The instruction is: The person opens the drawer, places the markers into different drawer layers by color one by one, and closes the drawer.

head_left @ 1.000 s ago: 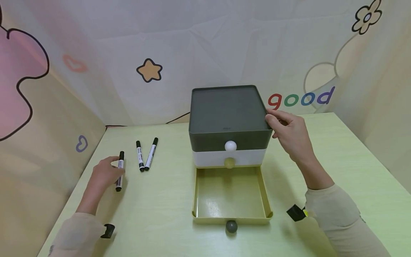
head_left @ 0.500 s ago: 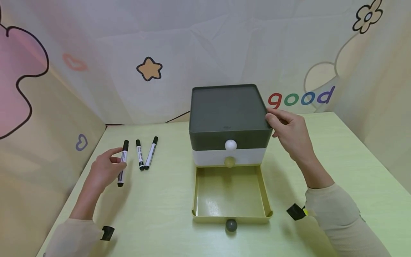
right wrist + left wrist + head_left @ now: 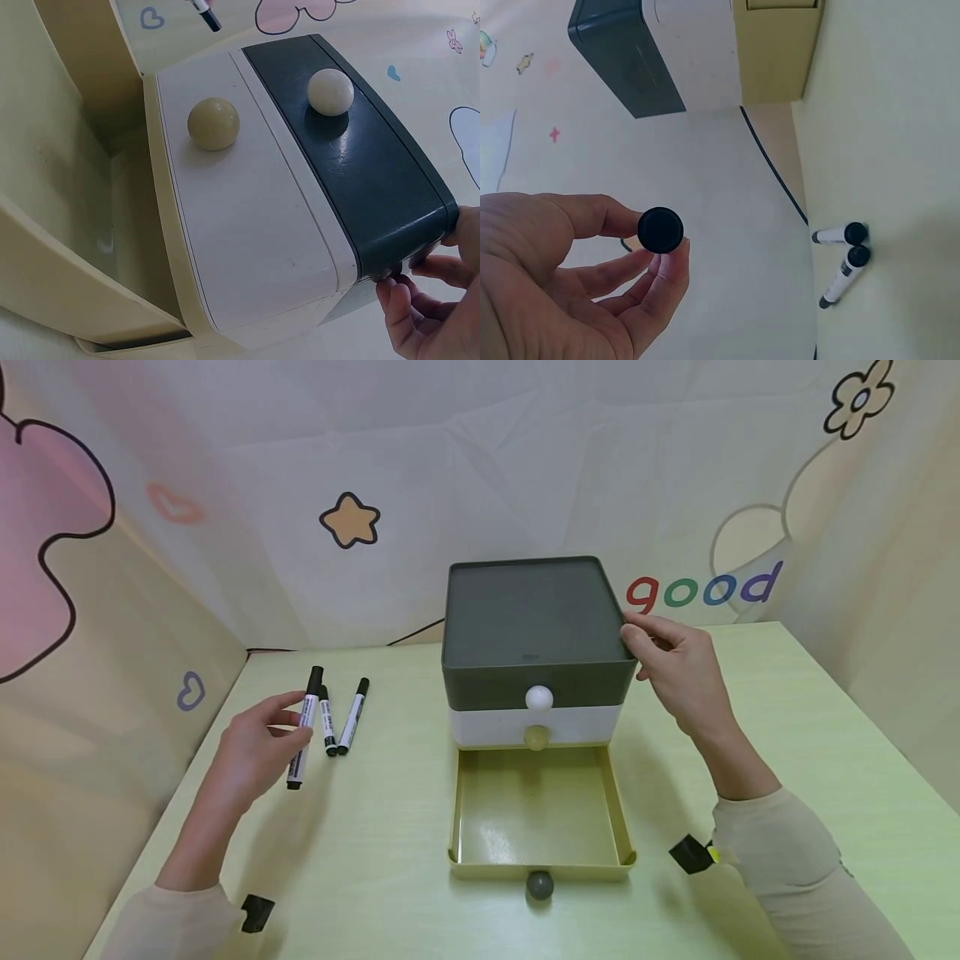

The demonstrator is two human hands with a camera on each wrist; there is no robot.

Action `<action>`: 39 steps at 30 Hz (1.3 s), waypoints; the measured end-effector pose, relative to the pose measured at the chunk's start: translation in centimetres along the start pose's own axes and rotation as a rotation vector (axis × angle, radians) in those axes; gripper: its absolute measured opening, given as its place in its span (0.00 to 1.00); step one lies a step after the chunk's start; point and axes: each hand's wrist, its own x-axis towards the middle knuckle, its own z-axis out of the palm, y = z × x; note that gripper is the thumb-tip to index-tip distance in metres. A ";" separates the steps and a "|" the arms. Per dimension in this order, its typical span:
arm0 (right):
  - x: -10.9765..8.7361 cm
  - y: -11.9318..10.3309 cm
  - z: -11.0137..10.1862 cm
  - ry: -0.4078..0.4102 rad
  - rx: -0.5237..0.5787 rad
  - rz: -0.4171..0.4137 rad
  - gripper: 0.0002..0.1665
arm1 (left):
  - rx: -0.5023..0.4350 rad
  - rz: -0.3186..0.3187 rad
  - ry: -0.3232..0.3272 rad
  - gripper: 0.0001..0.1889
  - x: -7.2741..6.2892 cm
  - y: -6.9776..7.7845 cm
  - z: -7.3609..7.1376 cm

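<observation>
My left hand (image 3: 258,747) pinches a black-capped white marker (image 3: 307,718) between thumb and fingers, above the table; the left wrist view shows the marker's round black end (image 3: 661,230). Two more markers lie on the table just right of it, one (image 3: 327,727) partly behind the held one, the other (image 3: 354,717) leaning off at an angle. My right hand (image 3: 678,672) rests its fingertips and thumb against the right side of the dark grey top section of a small drawer box (image 3: 536,610). The box's bottom yellow drawer (image 3: 540,872) is pulled out, with nothing visible inside.
A white middle section (image 3: 487,728) with a yellow knob (image 3: 536,738) sits between the grey top and the drawer. The drawer's grey knob (image 3: 540,885) sticks out toward me. A printed cloth backdrop (image 3: 420,460) stands behind the pale table (image 3: 375,860).
My left hand has lifted the marker off the table and carried it to the right and away from me, close to the other two. The right hand and the box stay where they were.
</observation>
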 end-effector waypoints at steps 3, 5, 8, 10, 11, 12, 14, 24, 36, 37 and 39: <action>0.0 0.0 0.0 -0.001 0.000 0.003 0.24 | 0.005 0.005 0.004 0.30 -0.4 0.7 0.1; 0.0 -0.1 0.0 -0.002 -0.001 0.004 0.24 | 0.001 0.010 0.007 0.30 -0.6 1.1 0.1; 0.0 -0.1 0.0 -0.001 -0.002 0.004 0.24 | -0.012 0.017 0.010 0.29 -0.9 1.5 0.1; 0.0 0.0 0.0 0.000 -0.001 0.000 0.24 | -0.023 0.025 0.016 0.29 -1.1 1.8 0.0; 0.0 0.0 0.0 0.001 -0.001 -0.003 0.24 | -0.024 0.030 0.021 0.29 -1.2 1.9 0.0; 0.0 0.0 0.0 0.002 -0.001 -0.007 0.24 | -0.025 0.035 0.026 0.29 -1.3 2.0 -0.1; 0.1 0.0 0.0 0.005 -0.001 -0.013 0.23 | -0.025 0.048 0.038 0.28 -1.6 2.3 -0.1; 0.1 0.0 0.0 0.004 -0.001 -0.013 0.24 | -0.047 0.107 0.085 0.26 -3.1 3.9 -0.5; 0.0 0.0 0.0 -0.005 -0.009 -0.003 0.24 | -0.105 0.232 0.088 0.23 -5.3 6.2 -0.6; 0.0 0.0 0.0 -0.004 -0.008 -0.004 0.24 | -0.113 0.234 0.079 0.23 -5.5 6.4 -0.6; 0.0 0.0 0.0 -0.002 -0.008 -0.004 0.24 | -0.123 0.245 0.065 0.23 -5.8 6.8 -0.4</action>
